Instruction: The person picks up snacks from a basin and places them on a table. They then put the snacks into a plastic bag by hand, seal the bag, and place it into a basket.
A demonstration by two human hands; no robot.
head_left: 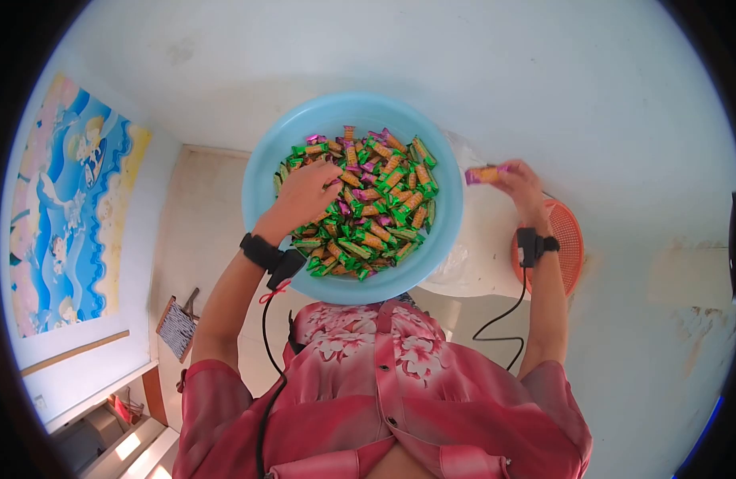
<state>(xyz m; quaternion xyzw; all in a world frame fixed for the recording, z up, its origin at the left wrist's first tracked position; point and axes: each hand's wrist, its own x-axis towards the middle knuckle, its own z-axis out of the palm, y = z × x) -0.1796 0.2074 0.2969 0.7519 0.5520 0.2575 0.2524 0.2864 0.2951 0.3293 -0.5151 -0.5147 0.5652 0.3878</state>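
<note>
A large light-blue basin (260, 156) holds a heap of small wrapped snack bars (376, 231), most with green wrapper ends and some with purple ones. My left hand (308, 191) rests on the left part of the heap, its fingers curled down among the bars; what they grip, if anything, is hidden. Right of the basin, my right hand (521, 185) is raised and pinches one purple-ended snack bar (485, 174) by its end. That bar points left, toward the basin's rim. Both wrists wear black bands with cables.
An orange-red plastic basket (570, 239) stands under my right wrist. Clear plastic (451, 263) lies on the pale surface between basin and basket. A wall rises behind the basin, and a folding stool (177, 327) stands at lower left. A cartoon poster (73, 207) hangs on the left wall.
</note>
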